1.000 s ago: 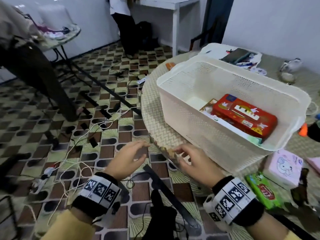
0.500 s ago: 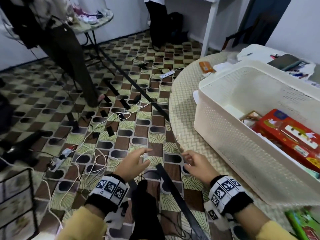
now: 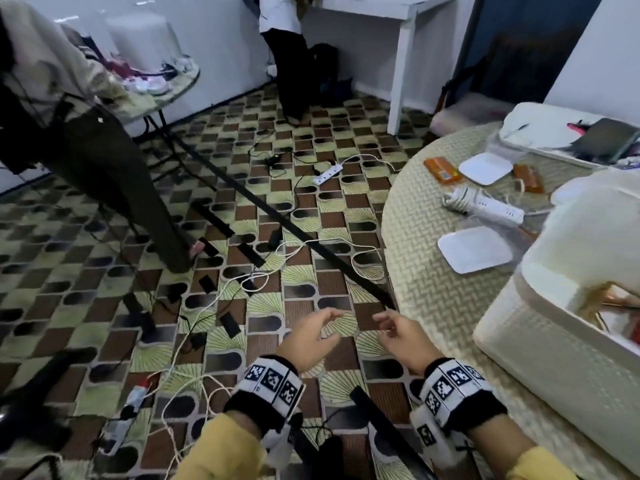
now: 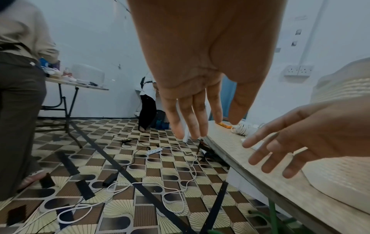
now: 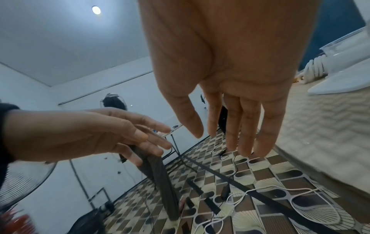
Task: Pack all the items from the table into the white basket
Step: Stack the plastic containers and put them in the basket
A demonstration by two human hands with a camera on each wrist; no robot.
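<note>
The white basket [image 3: 540, 344] stands at the right on the round table [image 3: 429, 292], blurred, with a bit of its contents showing inside. Beyond it on the table lie an orange packet [image 3: 442, 170], a brown packet [image 3: 527, 178], two white square plates [image 3: 474, 253] [image 3: 485, 168] and a white power strip [image 3: 485, 204]. My left hand [image 3: 311, 336] and right hand [image 3: 398, 332] hover side by side over the floor, left of the table's edge. Both have relaxed, straight fingers [image 4: 188, 120] [image 5: 236, 126] and hold nothing.
White cables [image 3: 221, 299], black blocks and a long black rail [image 3: 277, 216] litter the patterned floor. One person stands at the far left [image 3: 86, 140], another at the back by a white desk [image 3: 287, 46]. A white tray with a dark tablet [image 3: 606, 140] sits at the table's far side.
The view has swung left, so the basket slid to the right edge and more table items appeared. Both hands came away from the table's front edge and now hang empty over the floor.
</note>
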